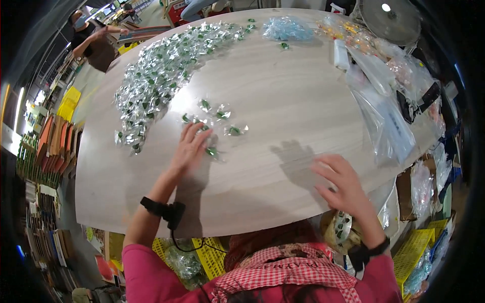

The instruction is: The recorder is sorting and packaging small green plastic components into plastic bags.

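My left hand [190,147] is over the table, its fingers stretched out among a few small clear packets with green pieces inside. Its fingertips partly cover one packet, and whether they touch it I cannot tell. One green packet [234,131] lies just right of that hand, and another green packet [212,151] rests beside the fingers. A large spread pile of similar packets [164,70] covers the far left of the table. Above the table's near right part hangs my right hand [341,183], slightly blurred, with its fingers apart and nothing visible in them.
The pale table [268,177] curves toward me. Light-blue packets [288,29] are heaped at the far edge. Clear plastic bags [389,129] and a round fan [391,20] stand along the right. Yellow crates [411,252] sit below. A masked person [93,38] is at far left.
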### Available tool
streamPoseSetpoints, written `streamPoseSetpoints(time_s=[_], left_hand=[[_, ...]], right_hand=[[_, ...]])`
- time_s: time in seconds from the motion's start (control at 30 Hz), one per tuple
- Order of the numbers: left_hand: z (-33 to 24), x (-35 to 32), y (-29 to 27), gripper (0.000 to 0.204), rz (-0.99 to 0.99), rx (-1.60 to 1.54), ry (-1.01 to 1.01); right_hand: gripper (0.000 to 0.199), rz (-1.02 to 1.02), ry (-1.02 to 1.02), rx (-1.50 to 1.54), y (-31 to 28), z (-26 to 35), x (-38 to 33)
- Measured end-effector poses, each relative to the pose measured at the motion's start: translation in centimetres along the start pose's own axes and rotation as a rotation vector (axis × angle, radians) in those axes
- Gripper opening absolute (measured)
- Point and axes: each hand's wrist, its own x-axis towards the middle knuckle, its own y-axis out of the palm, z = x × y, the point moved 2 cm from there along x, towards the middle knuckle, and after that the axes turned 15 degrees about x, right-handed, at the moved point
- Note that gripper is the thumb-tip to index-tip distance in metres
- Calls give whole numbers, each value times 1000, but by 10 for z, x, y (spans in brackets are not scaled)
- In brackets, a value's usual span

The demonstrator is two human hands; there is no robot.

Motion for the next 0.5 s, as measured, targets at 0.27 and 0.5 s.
streamPoseSetpoints(time_s=[0.27, 0.5], left_hand=[[-96, -13, -41, 44, 114, -134, 106], [-110, -46, -57, 50, 189, 1, 35]], right_hand=[[64, -5, -218, 119, 79, -38, 129], [49, 129, -156, -204, 126, -82, 160]])
